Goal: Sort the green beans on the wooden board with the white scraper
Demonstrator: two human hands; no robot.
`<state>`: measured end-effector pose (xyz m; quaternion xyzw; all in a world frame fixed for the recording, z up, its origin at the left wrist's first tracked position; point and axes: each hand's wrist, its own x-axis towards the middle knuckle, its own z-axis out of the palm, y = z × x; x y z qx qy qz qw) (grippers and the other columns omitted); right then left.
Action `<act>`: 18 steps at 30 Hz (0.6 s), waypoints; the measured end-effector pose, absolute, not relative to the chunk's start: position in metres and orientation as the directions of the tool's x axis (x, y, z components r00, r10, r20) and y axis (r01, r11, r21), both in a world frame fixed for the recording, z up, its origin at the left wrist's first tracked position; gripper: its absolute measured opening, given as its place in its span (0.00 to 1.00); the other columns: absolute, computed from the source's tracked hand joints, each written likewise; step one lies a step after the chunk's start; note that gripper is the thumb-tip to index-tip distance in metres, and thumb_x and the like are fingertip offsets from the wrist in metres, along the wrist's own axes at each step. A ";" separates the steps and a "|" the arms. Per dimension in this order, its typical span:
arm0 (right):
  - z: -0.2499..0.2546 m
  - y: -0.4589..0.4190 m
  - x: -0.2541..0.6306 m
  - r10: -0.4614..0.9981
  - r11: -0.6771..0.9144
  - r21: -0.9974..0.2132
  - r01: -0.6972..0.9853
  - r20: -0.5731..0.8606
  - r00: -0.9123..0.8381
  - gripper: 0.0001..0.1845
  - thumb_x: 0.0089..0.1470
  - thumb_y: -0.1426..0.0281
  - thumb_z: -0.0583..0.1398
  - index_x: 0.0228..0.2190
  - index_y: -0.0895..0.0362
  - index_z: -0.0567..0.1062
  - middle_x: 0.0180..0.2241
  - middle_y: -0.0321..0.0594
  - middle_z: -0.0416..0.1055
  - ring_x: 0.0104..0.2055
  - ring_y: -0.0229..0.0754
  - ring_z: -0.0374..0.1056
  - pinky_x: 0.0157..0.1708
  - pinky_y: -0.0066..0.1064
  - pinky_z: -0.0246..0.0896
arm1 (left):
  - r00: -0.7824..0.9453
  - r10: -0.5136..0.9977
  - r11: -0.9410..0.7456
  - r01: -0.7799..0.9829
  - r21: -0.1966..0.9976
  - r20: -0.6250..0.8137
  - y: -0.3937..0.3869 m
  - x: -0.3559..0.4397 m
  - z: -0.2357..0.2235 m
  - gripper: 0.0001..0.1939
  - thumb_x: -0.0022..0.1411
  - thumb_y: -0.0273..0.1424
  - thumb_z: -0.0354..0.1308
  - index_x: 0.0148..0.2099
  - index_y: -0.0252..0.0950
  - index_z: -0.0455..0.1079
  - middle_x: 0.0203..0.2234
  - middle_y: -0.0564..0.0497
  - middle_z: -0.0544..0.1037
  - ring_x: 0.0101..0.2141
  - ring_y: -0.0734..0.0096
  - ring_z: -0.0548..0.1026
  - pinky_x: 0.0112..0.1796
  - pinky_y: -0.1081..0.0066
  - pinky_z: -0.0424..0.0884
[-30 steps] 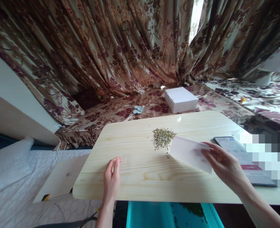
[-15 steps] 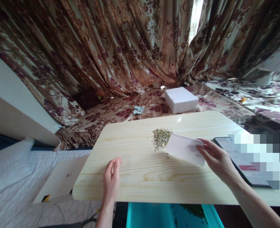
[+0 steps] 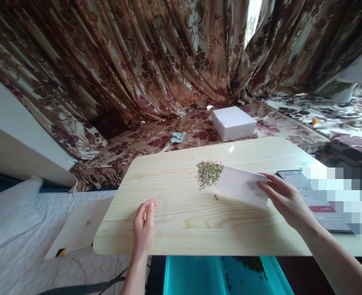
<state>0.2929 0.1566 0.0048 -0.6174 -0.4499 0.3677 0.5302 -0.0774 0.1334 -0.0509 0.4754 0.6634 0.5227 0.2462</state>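
Observation:
A small heap of loose green and brown grains (image 3: 209, 173) lies on the pale wood-grain table (image 3: 181, 229); their exact kind is too small to tell. My right hand (image 3: 281, 194) grips the right end of a stiff white card (image 3: 240, 184) between thumb and fingers. The card is tilted, its left edge at the right side of the heap. A few stray grains lie just below that edge. On the left part of the table rests my left hand (image 3: 144, 221), fingers loosely bent, thumb a little apart, holding nothing.
A phone or tablet (image 3: 319, 200) lies right of my right hand, partly pixelated. Under the front edge is a turquoise two-part bin (image 3: 195, 274) with dark green bits in its right compartment. Behind stand a white box (image 3: 234, 125) and a light blue cloth (image 3: 177, 137).
The whole view has shifted slightly, so the table sits a little higher. The card and my right hand are nearly where they were beside the heap. My left hand stays in place.

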 end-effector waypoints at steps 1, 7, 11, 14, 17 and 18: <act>0.004 0.157 0.293 0.948 -0.030 -0.989 0.145 0.018 0.317 0.23 0.41 0.53 0.67 0.37 0.53 0.77 0.32 0.40 0.79 0.36 0.46 0.75 0.34 0.31 0.70 | -0.427 0.887 0.000 0.377 0.926 0.174 0.133 -0.077 -0.051 0.24 0.59 0.52 0.53 0.40 0.36 0.72 0.39 0.45 0.78 0.46 0.58 0.73 0.47 0.64 0.67; -0.005 0.161 0.291 0.966 -0.025 -0.996 0.087 -0.002 0.258 0.25 0.39 0.52 0.68 0.37 0.53 0.77 0.32 0.40 0.79 0.35 0.44 0.74 0.32 0.30 0.70 | -0.434 0.882 -0.003 0.387 0.922 0.185 0.132 -0.076 -0.048 0.23 0.60 0.51 0.53 0.39 0.36 0.73 0.39 0.45 0.78 0.45 0.59 0.73 0.46 0.66 0.67; -0.006 0.163 0.291 0.968 -0.027 -0.996 0.087 -0.004 0.251 0.26 0.39 0.52 0.68 0.37 0.54 0.77 0.32 0.41 0.79 0.34 0.45 0.74 0.32 0.32 0.70 | -0.432 0.882 -0.005 0.387 0.922 0.186 0.131 -0.076 -0.047 0.23 0.60 0.50 0.52 0.40 0.35 0.73 0.39 0.45 0.78 0.46 0.59 0.73 0.46 0.66 0.67; -0.002 0.163 0.292 0.966 -0.032 -0.993 0.114 -0.001 0.259 0.25 0.39 0.51 0.68 0.36 0.54 0.77 0.32 0.41 0.79 0.35 0.47 0.75 0.33 0.34 0.71 | -0.432 0.882 -0.006 0.388 0.922 0.188 0.131 -0.076 -0.048 0.23 0.60 0.50 0.53 0.40 0.35 0.73 0.39 0.44 0.78 0.46 0.58 0.73 0.46 0.65 0.68; 0.002 0.161 0.294 0.958 -0.043 -0.990 0.133 -0.003 0.288 0.26 0.39 0.51 0.68 0.37 0.54 0.77 0.32 0.42 0.79 0.35 0.47 0.75 0.34 0.34 0.71 | -0.431 0.883 -0.005 0.387 0.922 0.186 0.131 -0.076 -0.048 0.23 0.60 0.51 0.53 0.40 0.35 0.73 0.40 0.44 0.78 0.45 0.57 0.73 0.46 0.64 0.68; 0.003 0.160 0.295 0.955 -0.043 -0.990 0.135 -0.001 0.296 0.26 0.39 0.51 0.68 0.38 0.53 0.77 0.32 0.41 0.79 0.35 0.47 0.75 0.34 0.33 0.71 | -0.430 0.884 -0.006 0.387 0.922 0.186 0.131 -0.076 -0.048 0.23 0.60 0.50 0.53 0.40 0.35 0.73 0.40 0.44 0.78 0.45 0.58 0.73 0.46 0.65 0.68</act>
